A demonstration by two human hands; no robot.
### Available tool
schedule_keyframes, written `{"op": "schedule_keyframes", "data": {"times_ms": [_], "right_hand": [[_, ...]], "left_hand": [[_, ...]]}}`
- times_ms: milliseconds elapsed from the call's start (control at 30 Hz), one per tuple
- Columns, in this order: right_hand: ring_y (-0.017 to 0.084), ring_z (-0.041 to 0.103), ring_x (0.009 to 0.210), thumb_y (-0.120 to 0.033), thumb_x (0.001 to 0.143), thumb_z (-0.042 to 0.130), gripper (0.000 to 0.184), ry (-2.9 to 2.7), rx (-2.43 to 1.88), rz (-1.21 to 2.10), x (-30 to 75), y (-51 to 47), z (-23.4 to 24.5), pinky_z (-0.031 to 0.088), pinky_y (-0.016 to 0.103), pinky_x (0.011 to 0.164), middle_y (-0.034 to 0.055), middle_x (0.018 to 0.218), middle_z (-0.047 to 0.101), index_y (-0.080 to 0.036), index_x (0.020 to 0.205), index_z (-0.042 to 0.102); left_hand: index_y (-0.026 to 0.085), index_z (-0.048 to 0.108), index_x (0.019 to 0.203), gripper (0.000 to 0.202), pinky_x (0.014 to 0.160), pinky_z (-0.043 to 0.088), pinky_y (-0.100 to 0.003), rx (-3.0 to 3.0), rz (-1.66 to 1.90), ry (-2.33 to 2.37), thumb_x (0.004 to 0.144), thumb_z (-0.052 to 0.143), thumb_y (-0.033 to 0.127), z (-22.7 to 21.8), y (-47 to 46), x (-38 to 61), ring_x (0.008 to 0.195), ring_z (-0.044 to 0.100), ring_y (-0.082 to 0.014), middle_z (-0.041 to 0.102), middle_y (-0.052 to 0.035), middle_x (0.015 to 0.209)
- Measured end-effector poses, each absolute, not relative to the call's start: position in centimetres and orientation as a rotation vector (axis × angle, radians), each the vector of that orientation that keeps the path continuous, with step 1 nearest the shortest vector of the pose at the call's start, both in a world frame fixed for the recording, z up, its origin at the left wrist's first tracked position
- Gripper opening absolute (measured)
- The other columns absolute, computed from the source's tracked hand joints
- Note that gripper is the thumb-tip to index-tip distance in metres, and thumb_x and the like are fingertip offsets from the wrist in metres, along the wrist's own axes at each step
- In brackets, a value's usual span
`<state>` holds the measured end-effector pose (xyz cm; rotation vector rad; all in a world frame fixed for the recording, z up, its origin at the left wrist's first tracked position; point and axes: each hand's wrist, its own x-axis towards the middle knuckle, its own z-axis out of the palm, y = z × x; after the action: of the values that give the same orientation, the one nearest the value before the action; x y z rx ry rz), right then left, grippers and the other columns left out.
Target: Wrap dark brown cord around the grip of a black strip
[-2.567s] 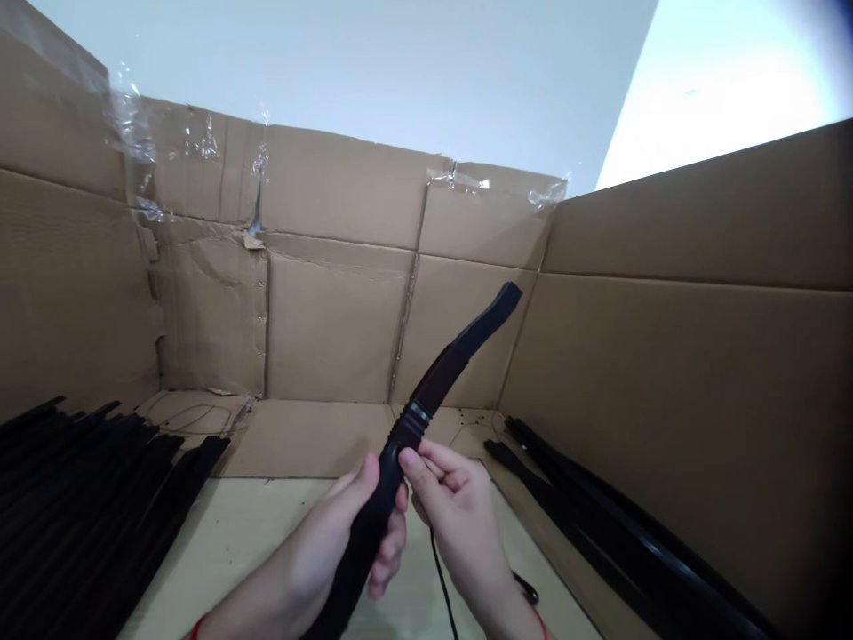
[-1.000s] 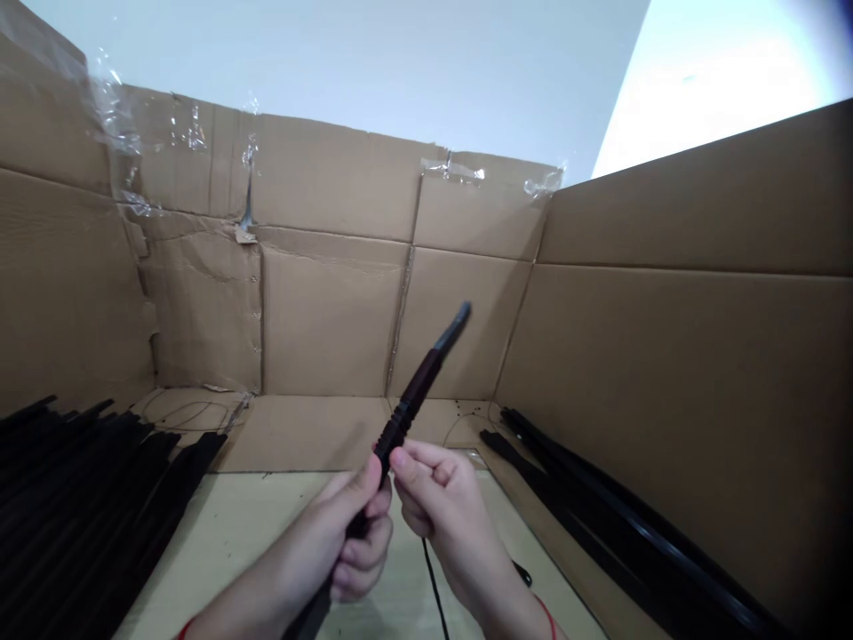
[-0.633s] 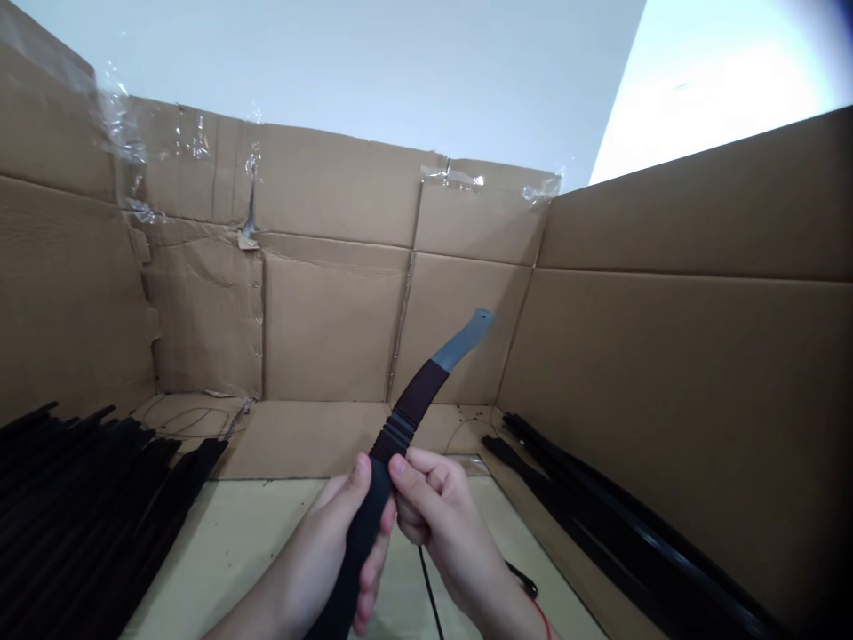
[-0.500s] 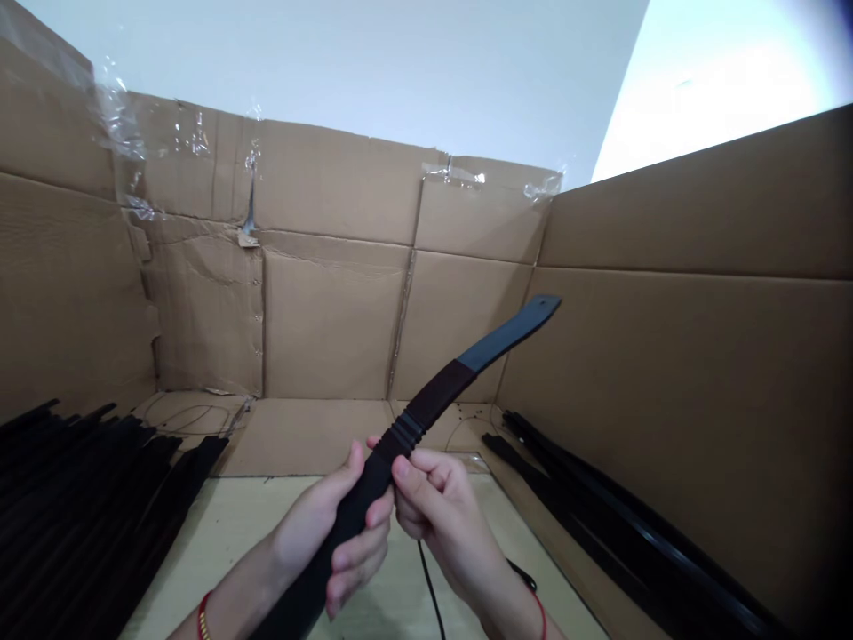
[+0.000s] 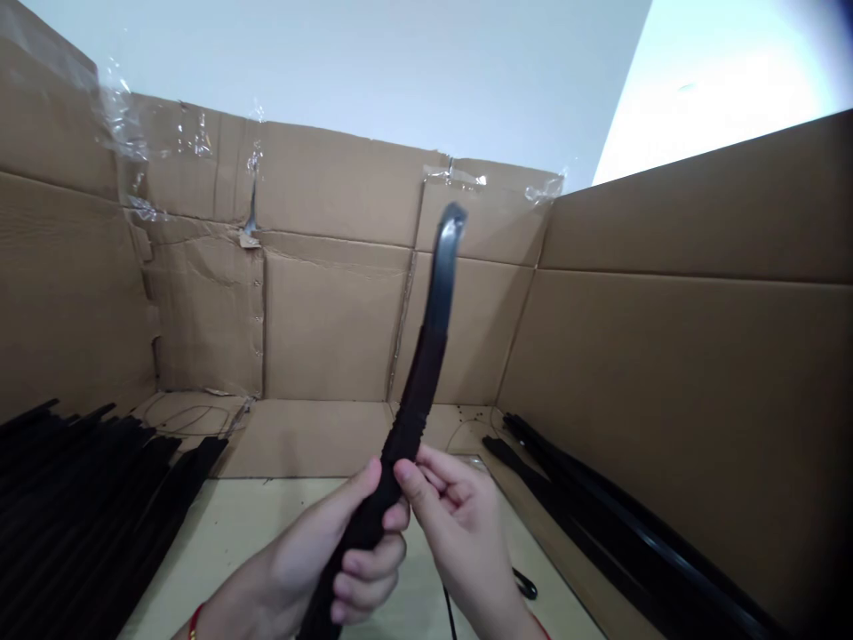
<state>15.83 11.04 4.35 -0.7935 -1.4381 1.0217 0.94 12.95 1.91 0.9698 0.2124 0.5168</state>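
A long black curved piece (image 5: 426,356), with a ribbed band and a dark reddish wrapped section, rises from my hands to a flat tip at the back cardboard wall. My left hand (image 5: 346,556) is wrapped round its lower shaft, thumb on top. My right hand (image 5: 459,524) sits just to the right, its thumb and fingertips pinched beside the shaft; what they hold, if anything, is too small to make out. A thin black cord (image 5: 448,609) hangs below my right hand.
Cardboard walls (image 5: 333,311) enclose a pale tabletop (image 5: 233,533). A heap of similar black pieces (image 5: 86,498) lies at the left. A few more black pieces (image 5: 600,524) lie along the right wall. A small black clip (image 5: 524,582) rests on the table.
The black piece has turned and swung up, its tip going from pointing up-right to nearly upright. My right hand has shifted slightly right, off the shaft.
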Motion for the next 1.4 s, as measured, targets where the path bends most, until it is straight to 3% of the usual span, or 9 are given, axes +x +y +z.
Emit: {"op": "schedule_keyframes", "data": {"times_ms": [100, 300, 500, 800, 867, 1000, 1067, 1233, 1400], "right_hand": [[0.008, 0.046, 0.048, -0.045, 0.083, 0.068, 0.034, -1.499, -0.817, 1.051, 15.6, 11.0, 4.5, 0.031, 0.018, 0.046, -0.0001, 0.054, 0.052, -0.012, 0.076, 0.067], [0.008, 0.05, 0.051, -0.043, 0.077, 0.073, 0.031, -1.357, -0.788, 1.128, 15.2, 11.5, 4.0, 0.04, 0.02, 0.052, 0.0028, 0.06, 0.061, -0.012, 0.074, 0.068], [0.009, 0.049, 0.054, -0.042, 0.071, 0.078, 0.032, -1.215, -0.791, 1.018, 15.8, 11.2, 4.1, 0.04, 0.02, 0.053, 0.0016, 0.06, 0.059, -0.013, 0.07, 0.066], [0.011, 0.054, 0.062, -0.042, 0.074, 0.077, 0.031, -1.272, -0.757, 1.037, 15.9, 11.6, 3.9, 0.043, 0.022, 0.06, 0.004, 0.067, 0.063, -0.013, 0.071, 0.067], [0.009, 0.05, 0.057, -0.042, 0.073, 0.078, 0.03, -1.304, -0.721, 1.072, 15.9, 11.8, 4.0, 0.04, 0.02, 0.056, 0.0018, 0.064, 0.059, -0.013, 0.076, 0.069], [0.002, 0.018, 0.043, -0.043, 0.077, 0.076, 0.033, -1.4, -0.606, 1.31, 16.7, 12.4, 3.9, 0.014, 0.017, 0.04, -0.0077, 0.051, 0.035, -0.012, 0.089, 0.071], [0.002, 0.012, 0.043, -0.042, 0.081, 0.072, 0.032, -1.443, -0.536, 1.391, 17.2, 12.7, 3.8, 0.009, 0.018, 0.04, -0.0093, 0.051, 0.027, -0.012, 0.092, 0.07], [0.004, 0.015, 0.046, -0.038, 0.089, 0.064, 0.025, -1.577, -0.536, 1.331, 17.5, 12.5, 4.1, 0.012, 0.02, 0.041, -0.0083, 0.054, 0.026, -0.012, 0.088, 0.066], [0.007, 0.029, 0.056, -0.034, 0.091, 0.058, 0.036, -1.684, -0.729, 0.956, 17.3, 11.4, 5.2, 0.023, 0.021, 0.048, -0.0039, 0.06, 0.034, -0.014, 0.064, 0.048]], "left_hand": [[0.015, 0.051, 0.084, 0.049, 0.043, 0.035, -0.017, 0.947, 0.545, 0.236, 0.084, 0.047, 0.064, 1.5, 13.2, 1.2, 0.043, 0.034, -0.0057, 0.04, 0.0048, 0.058], [0.019, 0.038, 0.068, 0.05, 0.035, 0.006, -0.017, 0.88, 0.508, 0.32, 0.077, 0.051, 0.066, 1.2, 13.1, 1.5, 0.037, 0.009, -0.0022, 0.022, 0.0109, 0.047], [0.021, 0.032, 0.061, 0.066, 0.035, 0.0, -0.02, 1.03, 0.497, 0.432, 0.067, 0.046, 0.085, 1.6, 12.2, 2.5, 0.034, 0.005, -0.0017, 0.016, 0.012, 0.041], [0.02, 0.036, 0.065, 0.06, 0.034, 0.005, -0.017, 0.986, 0.462, 0.406, 0.077, 0.041, 0.078, 0.6, 12.9, 1.7, 0.035, 0.008, -0.0021, 0.019, 0.0115, 0.043], [0.02, 0.037, 0.063, 0.06, 0.032, 0.006, -0.016, 0.964, 0.468, 0.414, 0.078, 0.039, 0.078, 0.5, 13.0, 1.4, 0.034, 0.008, -0.0022, 0.019, 0.0113, 0.042], [0.02, 0.037, 0.059, 0.061, 0.028, 0.007, -0.015, 0.903, 0.457, 0.299, 0.075, 0.046, 0.078, 1.0, 12.6, 1.5, 0.031, 0.011, -0.0017, 0.02, 0.011, 0.039], [0.02, 0.037, 0.057, 0.06, 0.026, 0.007, -0.016, 0.867, 0.436, 0.198, 0.072, 0.054, 0.076, 1.4, 12.3, 1.8, 0.028, 0.011, -0.0014, 0.02, 0.0112, 0.037], [0.019, 0.04, 0.058, 0.059, 0.026, 0.012, -0.014, 0.845, 0.457, 0.162, 0.075, 0.054, 0.073, 1.2, 12.5, 2.1, 0.029, 0.014, -0.0013, 0.023, 0.0106, 0.038], [0.018, 0.042, 0.059, 0.06, 0.027, 0.013, -0.015, 0.872, 0.455, 0.221, 0.077, 0.049, 0.075, 0.1, 12.8, 1.8, 0.03, 0.015, -0.0021, 0.024, 0.0098, 0.04]]}}
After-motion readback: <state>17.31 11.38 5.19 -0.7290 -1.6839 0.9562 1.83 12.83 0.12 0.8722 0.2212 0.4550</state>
